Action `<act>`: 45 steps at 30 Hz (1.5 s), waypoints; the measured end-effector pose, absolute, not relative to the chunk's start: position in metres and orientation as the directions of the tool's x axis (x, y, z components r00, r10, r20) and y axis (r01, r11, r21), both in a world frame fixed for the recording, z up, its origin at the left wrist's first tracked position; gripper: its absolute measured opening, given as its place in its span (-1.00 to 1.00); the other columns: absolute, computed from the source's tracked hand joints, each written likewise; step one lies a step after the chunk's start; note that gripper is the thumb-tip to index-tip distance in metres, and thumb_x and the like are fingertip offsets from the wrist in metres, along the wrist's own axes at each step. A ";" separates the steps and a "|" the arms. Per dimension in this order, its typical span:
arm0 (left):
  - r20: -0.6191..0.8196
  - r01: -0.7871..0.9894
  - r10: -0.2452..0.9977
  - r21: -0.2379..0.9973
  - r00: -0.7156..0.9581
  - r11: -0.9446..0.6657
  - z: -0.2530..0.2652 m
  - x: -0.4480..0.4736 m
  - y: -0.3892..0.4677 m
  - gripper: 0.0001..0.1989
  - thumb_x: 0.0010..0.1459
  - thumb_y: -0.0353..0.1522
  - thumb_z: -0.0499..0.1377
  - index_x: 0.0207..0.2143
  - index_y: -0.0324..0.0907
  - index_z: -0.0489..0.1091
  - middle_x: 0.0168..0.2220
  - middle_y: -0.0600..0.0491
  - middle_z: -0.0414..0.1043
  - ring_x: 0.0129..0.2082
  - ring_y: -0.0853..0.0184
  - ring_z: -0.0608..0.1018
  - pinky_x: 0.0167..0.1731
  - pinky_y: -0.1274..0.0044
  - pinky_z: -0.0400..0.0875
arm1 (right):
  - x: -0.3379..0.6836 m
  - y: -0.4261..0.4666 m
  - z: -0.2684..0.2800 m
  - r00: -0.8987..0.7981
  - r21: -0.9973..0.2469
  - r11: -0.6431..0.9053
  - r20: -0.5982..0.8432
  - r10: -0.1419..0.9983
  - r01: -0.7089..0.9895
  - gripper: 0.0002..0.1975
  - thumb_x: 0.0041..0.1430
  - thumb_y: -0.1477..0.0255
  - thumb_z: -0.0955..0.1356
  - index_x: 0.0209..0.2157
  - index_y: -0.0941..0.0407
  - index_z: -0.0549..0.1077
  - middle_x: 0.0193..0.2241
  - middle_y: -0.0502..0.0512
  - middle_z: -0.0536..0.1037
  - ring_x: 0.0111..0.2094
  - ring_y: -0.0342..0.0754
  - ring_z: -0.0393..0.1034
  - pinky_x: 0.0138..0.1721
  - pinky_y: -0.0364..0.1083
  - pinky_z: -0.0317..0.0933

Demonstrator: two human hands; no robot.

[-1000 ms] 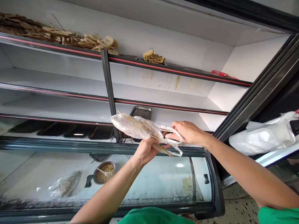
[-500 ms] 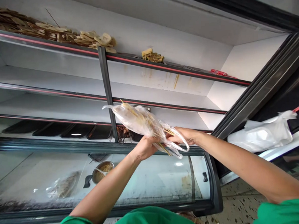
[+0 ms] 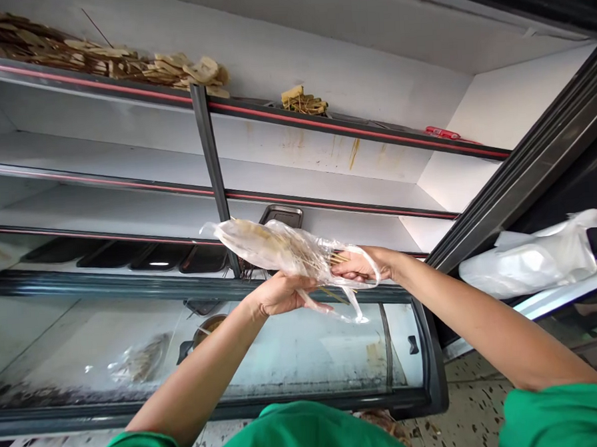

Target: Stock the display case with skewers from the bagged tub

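Note:
A clear plastic bag [image 3: 249, 243] with pale food on skewers inside hangs in the air before the display case. My left hand [image 3: 283, 293] is closed on the bag's lower side, near its open end. At that open end, my right hand [image 3: 359, 265] is wrapped round the stick ends of the skewers [image 3: 337, 257], with a bag handle looped over its fingers. Another handle dangles below, between my hands. Film and fingers partly hide the sticks.
Skewered food slices [image 3: 170, 67] lie along the top shelf, with a small bundle of skewers [image 3: 305, 102] further right. A metal tray [image 3: 281, 216] sits behind the bag. Under the glass are a bowl [image 3: 211, 323], partly behind my left forearm, and a bagged item [image 3: 140, 358]. White plastic bags [image 3: 530, 255] hang at right.
The bag has tipped flatter and its far end is lower, uncovering the metal tray behind. My left hand has shifted slightly left along the bag. My left forearm now covers more of the bowl.

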State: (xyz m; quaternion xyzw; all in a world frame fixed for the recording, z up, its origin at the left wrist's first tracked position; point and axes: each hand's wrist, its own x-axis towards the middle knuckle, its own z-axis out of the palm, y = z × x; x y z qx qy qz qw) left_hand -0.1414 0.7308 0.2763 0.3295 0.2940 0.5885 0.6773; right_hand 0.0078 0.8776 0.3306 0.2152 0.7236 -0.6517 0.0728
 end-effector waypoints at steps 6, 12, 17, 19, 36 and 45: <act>-0.101 -0.562 0.975 0.803 0.198 0.197 0.279 -0.144 0.724 -0.70 0.05 -0.47 0.18 -0.12 -0.29 0.42 0.00 -0.28 0.39 0.01 -0.08 0.42 -0.28 0.24 0.51 | 0.013 0.877 0.333 -0.882 -0.893 -0.127 -0.448 0.147 0.432 -0.65 -0.03 0.24 0.43 -0.54 0.14 0.23 -0.74 -0.22 0.06 -0.74 -0.37 -0.17 -0.78 -0.33 -0.22; -0.142 -0.540 0.966 0.807 0.215 0.239 0.279 -0.153 0.723 -0.81 0.10 -0.45 0.15 -0.22 -0.34 0.43 -0.29 -0.25 0.54 -0.31 0.12 0.59 -0.26 0.28 0.49 | 0.021 0.874 0.310 -0.910 -0.949 -0.123 -0.315 0.271 0.292 -0.60 -0.15 0.21 0.48 -0.49 0.18 0.28 -0.69 -0.18 0.17 -0.71 -0.36 -0.04 -0.73 -0.30 -0.13; -0.165 -0.598 0.981 0.779 0.100 0.192 0.272 -0.151 0.724 -0.91 0.05 -0.43 0.20 -0.41 -0.33 0.41 -0.45 -0.13 0.53 -0.46 0.26 0.56 -0.39 0.42 0.50 | 0.024 0.864 0.290 -0.874 -0.944 -0.119 -0.331 0.357 0.309 -0.56 -0.30 0.21 0.51 -0.53 0.17 0.27 -0.71 -0.17 0.20 -0.72 -0.30 0.02 -0.75 -0.25 -0.13; -0.161 -0.636 0.986 0.757 0.040 0.150 0.269 -0.146 0.724 -0.89 0.05 -0.41 0.21 -0.36 -0.30 0.42 -0.41 -0.10 0.53 -0.44 0.31 0.55 -0.38 0.47 0.48 | 0.024 0.858 0.284 -0.880 -0.954 -0.116 -0.300 0.368 0.276 -0.56 -0.33 0.25 0.52 -0.56 0.17 0.25 -0.70 -0.16 0.20 -0.70 -0.30 0.04 -0.74 -0.24 -0.13; -0.152 -0.297 0.956 0.952 -0.249 0.074 0.258 -0.128 0.729 -0.78 -0.14 -0.32 0.33 -0.45 -0.28 0.44 -0.47 0.02 0.43 -0.47 0.38 0.46 -0.55 0.58 0.31 | 0.024 0.828 0.266 -0.921 -0.976 -0.173 -0.185 0.343 0.131 -0.67 -0.16 0.23 0.40 -0.51 0.14 0.23 -0.76 -0.15 0.24 -0.73 -0.25 0.11 -0.72 -0.22 -0.14; -0.064 -0.028 0.989 0.998 -0.136 0.061 0.273 -0.131 0.734 -0.78 -0.08 -0.29 0.25 -0.60 -0.26 0.34 -0.69 0.16 0.24 -0.67 0.51 0.27 -0.67 0.64 0.14 | 0.026 0.827 0.268 -0.902 -0.981 -0.191 -0.053 0.428 -0.033 -0.64 -0.18 0.19 0.46 -0.52 0.13 0.29 -0.65 -0.11 0.22 -0.60 -0.23 0.05 -0.56 -0.16 -0.05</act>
